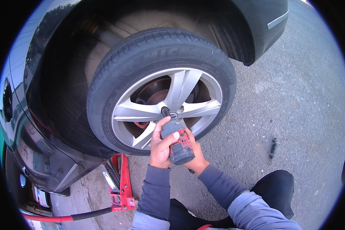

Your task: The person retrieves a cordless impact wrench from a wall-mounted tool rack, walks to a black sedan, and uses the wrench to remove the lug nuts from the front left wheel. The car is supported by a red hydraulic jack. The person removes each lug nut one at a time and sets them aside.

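Both my hands are on a red and black cordless impact wrench (177,142). My left hand (160,149) is wrapped round the tool's left side, thumb across its top and fingers up near the nose. My right hand (197,155) closes round the tool's lower right side, its fingers partly hidden by the body. The dark socket (165,111) on the front reaches into a bolt recess near the hub of a silver five-spoke wheel (179,90). Whether it sits fully on a bolt cannot be made out. A black tyre (163,42) surrounds the wheel.
A red floor jack (123,186) stands under the dark car's body (46,153), its long handle (57,219) running out left. On the asphalt to the right lies a small dark elongated object (273,148). The bumper corner (270,30) overhangs at the far right.
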`<state>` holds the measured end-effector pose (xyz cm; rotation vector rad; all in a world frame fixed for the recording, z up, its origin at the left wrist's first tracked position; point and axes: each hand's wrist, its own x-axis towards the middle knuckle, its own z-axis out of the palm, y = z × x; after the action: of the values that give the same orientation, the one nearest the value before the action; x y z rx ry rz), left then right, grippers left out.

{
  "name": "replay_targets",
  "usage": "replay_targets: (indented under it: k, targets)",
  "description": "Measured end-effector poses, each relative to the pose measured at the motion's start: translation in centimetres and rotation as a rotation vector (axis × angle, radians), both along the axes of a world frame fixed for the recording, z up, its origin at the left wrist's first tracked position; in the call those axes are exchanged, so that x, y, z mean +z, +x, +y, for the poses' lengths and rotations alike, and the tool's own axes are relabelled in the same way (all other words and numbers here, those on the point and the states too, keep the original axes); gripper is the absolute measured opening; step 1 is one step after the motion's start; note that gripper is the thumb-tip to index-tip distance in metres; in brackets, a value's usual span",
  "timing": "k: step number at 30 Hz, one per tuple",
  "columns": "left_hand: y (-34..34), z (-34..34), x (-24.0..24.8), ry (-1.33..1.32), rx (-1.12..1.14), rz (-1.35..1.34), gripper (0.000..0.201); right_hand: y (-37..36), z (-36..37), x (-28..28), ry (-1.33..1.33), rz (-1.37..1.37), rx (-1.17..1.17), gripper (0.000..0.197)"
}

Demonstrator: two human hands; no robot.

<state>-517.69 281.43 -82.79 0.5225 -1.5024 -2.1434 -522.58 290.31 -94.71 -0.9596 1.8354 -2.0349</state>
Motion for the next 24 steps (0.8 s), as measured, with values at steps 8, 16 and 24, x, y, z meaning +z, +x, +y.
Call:
replay_targets:
  k: [8, 16, 24]
  targets:
    - [0.02, 0.08, 0.12, 0.001, -0.002, 0.004, 0.060, -0.02, 0.21, 0.36, 0.009, -0.017, 0.007, 0.112]
    - [0.04, 0.09, 0.15, -0.006, 0.003, 0.007, 0.057, 0.04, 0.28, 0.56, 0.020, -0.017, 0.002, 0.110]
    - [0.04, 0.24, 0.25, 0.035, 0.001, 0.007, 0.056, -0.15, 0.52, 0.68, 0.006, 0.002, 0.008, 0.108]
